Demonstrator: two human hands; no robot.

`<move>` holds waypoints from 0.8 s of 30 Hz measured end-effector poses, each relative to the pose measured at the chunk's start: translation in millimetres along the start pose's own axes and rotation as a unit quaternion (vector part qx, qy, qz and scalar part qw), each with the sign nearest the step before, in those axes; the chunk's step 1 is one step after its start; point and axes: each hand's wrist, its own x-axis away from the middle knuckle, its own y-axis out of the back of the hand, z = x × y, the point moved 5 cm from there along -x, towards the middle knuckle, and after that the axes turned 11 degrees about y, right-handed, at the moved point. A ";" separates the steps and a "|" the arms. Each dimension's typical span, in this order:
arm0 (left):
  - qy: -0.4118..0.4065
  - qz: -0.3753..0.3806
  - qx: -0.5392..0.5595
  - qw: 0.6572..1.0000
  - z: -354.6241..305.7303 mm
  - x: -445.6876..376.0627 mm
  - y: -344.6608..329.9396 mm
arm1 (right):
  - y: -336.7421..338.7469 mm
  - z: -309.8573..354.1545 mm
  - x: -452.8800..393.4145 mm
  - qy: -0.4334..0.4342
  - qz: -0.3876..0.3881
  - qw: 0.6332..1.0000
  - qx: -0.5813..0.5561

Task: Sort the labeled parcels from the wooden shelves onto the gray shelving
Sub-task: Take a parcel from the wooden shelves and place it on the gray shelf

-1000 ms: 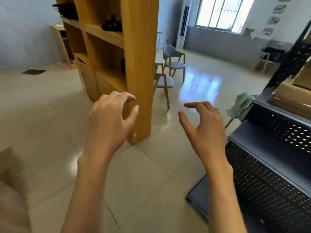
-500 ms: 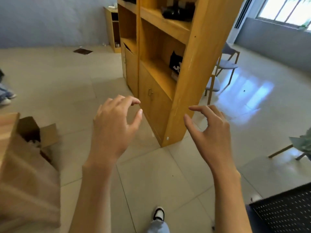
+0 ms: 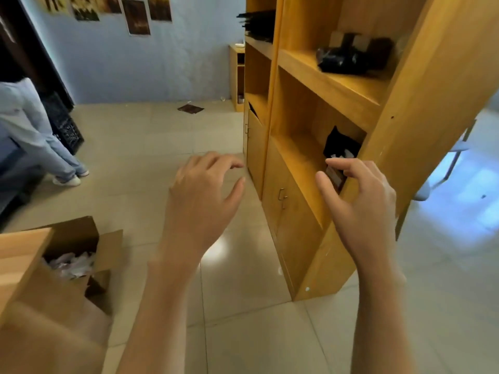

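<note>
Both hands, left hand (image 3: 201,203) and right hand (image 3: 361,209), hover with fingers loosely spread, empty, before the wooden shelves (image 3: 337,87), the right partly hiding a black parcel (image 3: 341,145).

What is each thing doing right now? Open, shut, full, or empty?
Left hand: open, holding nothing.
Right hand: open, holding nothing.
Black parcel: upright on the lower wooden shelf.
Cupboard door: shut.
Cardboard box: flaps open, crumpled stuff inside.
</note>
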 end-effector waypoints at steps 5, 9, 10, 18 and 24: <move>0.008 0.009 -0.007 1.000 23.5 -56.9 -52.9 | -64.3 -38.9 -41.9 0.008 0.052 0.999 -0.010; 0.007 0.010 -0.001 1.000 44.8 -107.7 -100.0 | -111.2 -75.0 -81.4 0.001 0.059 0.998 0.015; 0.004 0.009 0.000 1.000 51.1 -122.0 -112.4 | -123.9 -85.4 -91.8 -0.004 0.060 0.998 0.021; -0.036 0.016 0.020 0.999 96.5 -285.4 -209.1 | -222.5 -147.6 -218.0 -0.039 0.028 0.995 0.089; -0.085 0.047 0.083 0.992 93.5 -403.6 -286.0 | -255.2 -181.6 -300.4 -0.071 -0.027 0.987 0.138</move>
